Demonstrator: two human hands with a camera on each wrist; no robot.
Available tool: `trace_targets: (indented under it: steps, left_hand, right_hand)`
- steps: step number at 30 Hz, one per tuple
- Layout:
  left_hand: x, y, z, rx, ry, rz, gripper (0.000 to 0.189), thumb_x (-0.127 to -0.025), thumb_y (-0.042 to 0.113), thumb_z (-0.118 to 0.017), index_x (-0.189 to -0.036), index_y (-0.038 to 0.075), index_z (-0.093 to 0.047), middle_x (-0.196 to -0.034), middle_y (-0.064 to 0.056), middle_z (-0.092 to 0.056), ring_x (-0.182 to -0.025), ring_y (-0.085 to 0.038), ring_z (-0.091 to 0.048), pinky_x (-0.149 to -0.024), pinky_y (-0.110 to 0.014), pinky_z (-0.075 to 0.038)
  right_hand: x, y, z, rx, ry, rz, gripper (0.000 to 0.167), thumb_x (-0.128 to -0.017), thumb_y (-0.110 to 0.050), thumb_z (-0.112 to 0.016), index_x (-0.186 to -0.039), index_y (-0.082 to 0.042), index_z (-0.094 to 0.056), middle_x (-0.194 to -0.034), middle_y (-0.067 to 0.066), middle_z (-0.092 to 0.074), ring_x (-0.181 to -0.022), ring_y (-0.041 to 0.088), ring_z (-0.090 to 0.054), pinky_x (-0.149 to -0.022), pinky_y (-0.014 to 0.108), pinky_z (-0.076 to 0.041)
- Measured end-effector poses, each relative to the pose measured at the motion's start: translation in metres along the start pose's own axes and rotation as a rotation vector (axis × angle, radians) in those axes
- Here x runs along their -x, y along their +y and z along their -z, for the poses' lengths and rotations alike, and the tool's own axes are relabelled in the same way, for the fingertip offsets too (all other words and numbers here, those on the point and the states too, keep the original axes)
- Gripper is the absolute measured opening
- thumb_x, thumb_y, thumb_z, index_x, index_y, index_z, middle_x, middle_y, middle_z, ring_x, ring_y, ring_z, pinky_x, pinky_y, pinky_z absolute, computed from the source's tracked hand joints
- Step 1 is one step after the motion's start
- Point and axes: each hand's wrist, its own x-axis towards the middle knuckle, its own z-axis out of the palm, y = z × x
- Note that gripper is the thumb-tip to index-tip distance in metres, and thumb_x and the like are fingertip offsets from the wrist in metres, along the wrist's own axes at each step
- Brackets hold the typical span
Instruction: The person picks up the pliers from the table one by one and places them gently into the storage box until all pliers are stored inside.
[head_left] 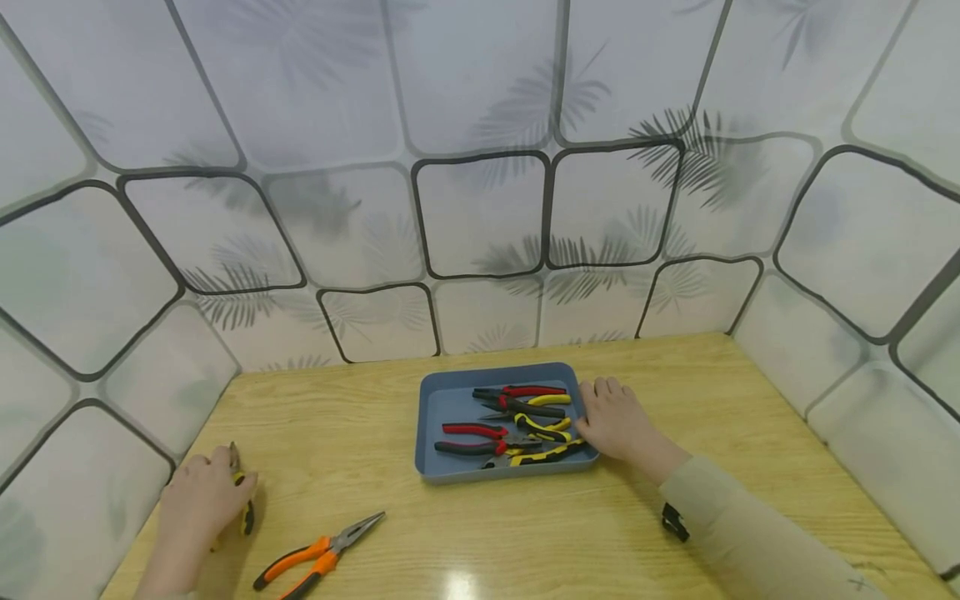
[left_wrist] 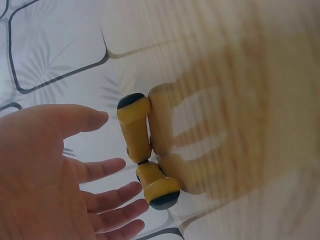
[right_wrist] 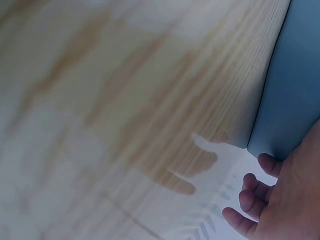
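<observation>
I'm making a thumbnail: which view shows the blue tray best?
The head view: nearly the whole tray shows, only its right edge partly behind the right hand. The right wrist view shows just a cropped part; the left wrist, none.

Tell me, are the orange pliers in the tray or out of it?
Out: the orange pliers lie on the table to the left of the tray, with a gap between.
</observation>
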Motion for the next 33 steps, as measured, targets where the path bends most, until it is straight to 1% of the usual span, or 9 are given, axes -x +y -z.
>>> trace_targets:
  steps: [4, 6, 11, 15, 18, 21, 25, 29, 33]
  left_hand:
    - [-0.0010, 0.0015, 0.0004, -0.006, -0.015, 0.003, 0.066, -0.101, 0.035, -0.063, -0.131, -0.021, -0.047, -0.113, -0.049, -0.055, -0.104, -0.063, -0.056, -0.087, -0.068, -0.049]
    - [-0.0018, 0.0013, 0.0002, 0.000, -0.041, 0.014, 0.069, -0.102, 0.036, -0.062, -0.133, -0.022, -0.044, -0.115, -0.050, -0.052, -0.107, -0.065, -0.054, -0.088, -0.069, -0.048]
    - [-0.0044, -0.0028, -0.0018, 0.025, -0.101, 0.034, 0.076, -0.101, 0.038, -0.062, -0.138, -0.024, -0.039, -0.117, -0.052, -0.050, -0.108, -0.066, -0.053, -0.088, -0.069, -0.049]
    - [-0.0043, -0.0058, -0.0033, 0.051, -0.142, 0.051, 0.080, -0.101, 0.039, -0.063, -0.140, -0.024, -0.035, -0.121, -0.054, -0.048, -0.110, -0.068, -0.052, -0.087, -0.070, -0.050]
    - [-0.0047, -0.0069, -0.0043, 0.059, -0.164, 0.066, 0.082, -0.100, 0.040, -0.064, -0.137, -0.027, -0.034, -0.122, -0.056, -0.047, -0.110, -0.069, -0.052, -0.086, -0.070, -0.050]
    - [-0.0059, -0.0070, -0.0039, 0.049, -0.173, 0.066, 0.080, -0.099, 0.039, -0.066, -0.128, -0.030, -0.038, -0.115, -0.054, -0.051, -0.104, -0.066, -0.056, -0.087, -0.068, -0.051]
    - [-0.0072, -0.0062, -0.0036, 0.023, -0.183, 0.054, 0.078, -0.099, 0.041, -0.068, -0.119, -0.031, -0.043, -0.107, -0.049, -0.055, -0.099, -0.061, -0.060, -0.086, -0.065, -0.052]
    - [-0.0063, -0.0055, -0.0041, 0.032, -0.183, 0.057, 0.075, -0.097, 0.039, -0.068, -0.119, -0.029, -0.044, -0.107, -0.049, -0.056, -0.094, -0.057, -0.063, -0.079, -0.062, -0.055]
    - [-0.0034, -0.0050, -0.0051, 0.067, -0.192, 0.074, 0.072, -0.096, 0.035, -0.066, -0.124, -0.026, -0.042, -0.109, -0.048, -0.054, -0.090, -0.052, -0.062, -0.072, -0.057, -0.055]
  right_hand:
    - [0.0002, -0.0003, 0.0008, 0.001, -0.006, 0.003, 0.037, -0.101, -0.028, -0.064, -0.121, 0.002, -0.056, -0.100, 0.020, -0.057, -0.091, 0.036, -0.055, -0.076, 0.050, -0.049]
    - [0.0003, -0.0007, 0.0010, 0.001, -0.014, 0.001, 0.037, -0.102, -0.028, -0.063, -0.122, 0.002, -0.056, -0.102, 0.021, -0.058, -0.093, 0.036, -0.056, -0.078, 0.051, -0.050]
    - [-0.0004, -0.0005, 0.0009, -0.006, -0.021, -0.007, 0.039, -0.102, -0.029, -0.063, -0.124, 0.002, -0.055, -0.106, 0.022, -0.059, -0.097, 0.038, -0.057, -0.082, 0.054, -0.051]
    - [-0.0013, 0.0000, 0.0008, -0.003, -0.022, -0.006, 0.038, -0.102, -0.029, -0.063, -0.123, 0.002, -0.056, -0.104, 0.022, -0.059, -0.095, 0.037, -0.057, -0.081, 0.053, -0.051]
    - [-0.0014, 0.0000, 0.0007, -0.003, -0.025, -0.003, 0.038, -0.102, -0.028, -0.063, -0.123, 0.002, -0.056, -0.103, 0.021, -0.058, -0.093, 0.037, -0.056, -0.080, 0.053, -0.050]
    - [-0.0015, 0.0001, 0.0011, -0.002, -0.023, -0.003, 0.039, -0.101, -0.028, -0.063, -0.124, 0.003, -0.056, -0.104, 0.022, -0.059, -0.095, 0.037, -0.056, -0.081, 0.053, -0.051]
    - [-0.0013, 0.0003, 0.0015, -0.006, -0.020, -0.005, 0.039, -0.101, -0.028, -0.063, -0.124, 0.003, -0.055, -0.105, 0.022, -0.059, -0.095, 0.038, -0.056, -0.081, 0.054, -0.051]
    - [-0.0009, 0.0003, 0.0019, -0.013, -0.019, -0.005, 0.038, -0.101, -0.027, -0.063, -0.124, 0.002, -0.055, -0.103, 0.022, -0.058, -0.092, 0.036, -0.055, -0.080, 0.053, -0.050]
    - [-0.0005, 0.0001, 0.0022, -0.016, -0.024, -0.004, 0.038, -0.101, -0.026, -0.062, -0.124, 0.002, -0.056, -0.101, 0.021, -0.058, -0.090, 0.035, -0.054, -0.079, 0.052, -0.050]
